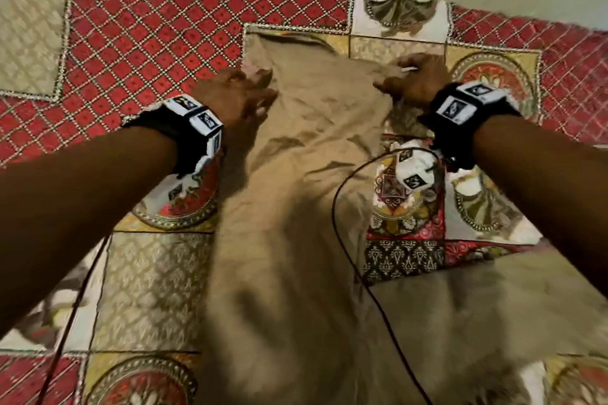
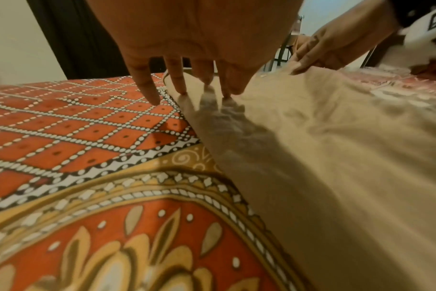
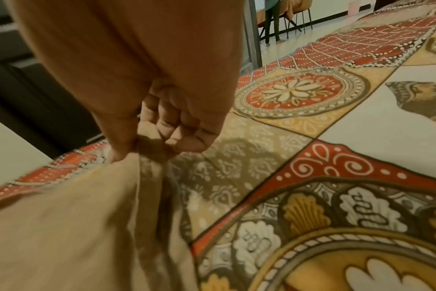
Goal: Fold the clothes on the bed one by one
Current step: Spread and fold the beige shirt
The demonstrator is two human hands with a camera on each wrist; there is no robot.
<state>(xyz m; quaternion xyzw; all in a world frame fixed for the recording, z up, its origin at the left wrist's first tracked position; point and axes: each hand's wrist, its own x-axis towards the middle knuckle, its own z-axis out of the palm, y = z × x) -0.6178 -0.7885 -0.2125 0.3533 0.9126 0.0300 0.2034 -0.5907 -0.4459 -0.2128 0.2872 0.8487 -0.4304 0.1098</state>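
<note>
Under both hands' fingers (image 2: 179,82): tan garment (image 1: 296,207)

Garment (image 1: 296,207) lies on bedspread (image 1: 164,26), between both hands.

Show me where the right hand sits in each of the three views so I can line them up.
Head: the right hand is upper right, gripping the far edge of the tan garment.
Left wrist: upper right, at that same edge.
Right wrist: top centre, close up, pinching the cloth.
Shared landmark: the tan garment lying on the patterned bedspread.
</note>
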